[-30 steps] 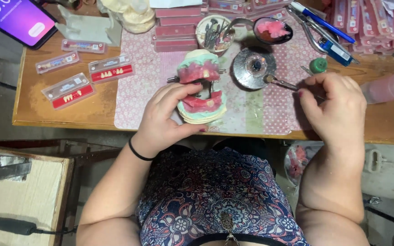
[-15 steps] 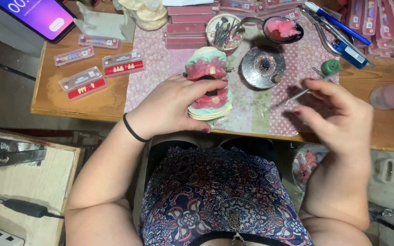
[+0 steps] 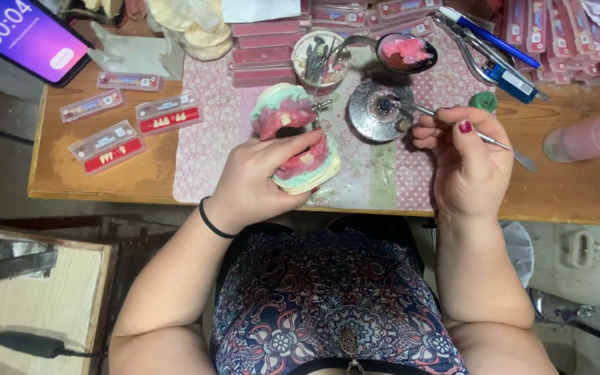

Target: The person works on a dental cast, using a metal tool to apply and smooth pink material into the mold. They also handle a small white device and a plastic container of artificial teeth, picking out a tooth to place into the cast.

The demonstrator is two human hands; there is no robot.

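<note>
Now our right hand (image 3: 470,156), gripping the thin metal wax tool (image 3: 453,123), has dipped its tip into the round steel dish (image 3: 376,111), while our left hand (image 3: 258,177) clasps the pink-and-green hinged denture model (image 3: 293,135) at the table's front edge, ready for fresh wax.

Evenly and fairly brightly lit from above, with soft shadows only. Glare on the phone screen (image 3: 26,36) at upper left and the metal dish (image 3: 376,111) near top centre. Dim lower corners; slight softness and wide-angle bending toward the edges.
</note>
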